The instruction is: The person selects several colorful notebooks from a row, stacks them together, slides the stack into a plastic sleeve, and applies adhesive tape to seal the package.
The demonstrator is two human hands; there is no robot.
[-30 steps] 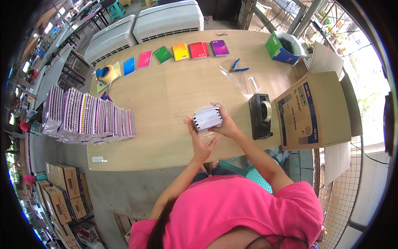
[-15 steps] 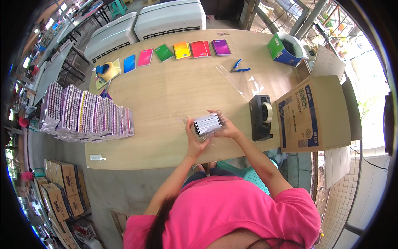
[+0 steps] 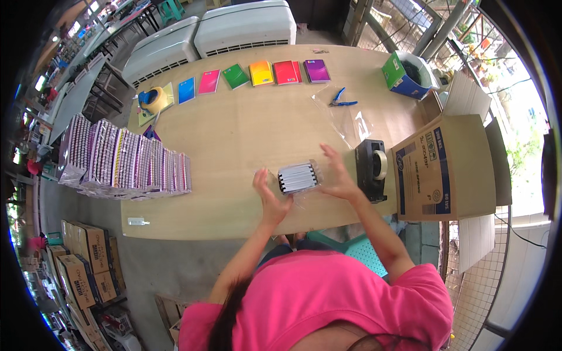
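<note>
A small bundle of notebooks [image 3: 297, 178] in clear plastic wrap stands on the table in front of me, its white page edges facing up and dark notched bindings at the sides. My left hand [image 3: 273, 200] is open at its left, the thumb close to the near corner. On the other side my right hand [image 3: 341, 180] is open too, fingers spread and raised. Neither hand grips the bundle; whether the left thumb touches the wrap I cannot tell. A black tape dispenser [image 3: 364, 157] with a tape roll stands just right of my right hand.
Tall stacks of wrapped spiral notebooks [image 3: 126, 161] fill the table's left side. Single coloured notebooks [image 3: 236, 76] line the far edge. Blue cutting pliers [image 3: 342, 100] lie by a clear plastic sheet [image 3: 345, 126]. An open carton [image 3: 451, 169] and a green-blue box [image 3: 400, 82] stand at the right.
Both hands have let go of the wrapped bundle and spread apart, the right one moving right and the left one slightly left. The bundle now rests on the table.
</note>
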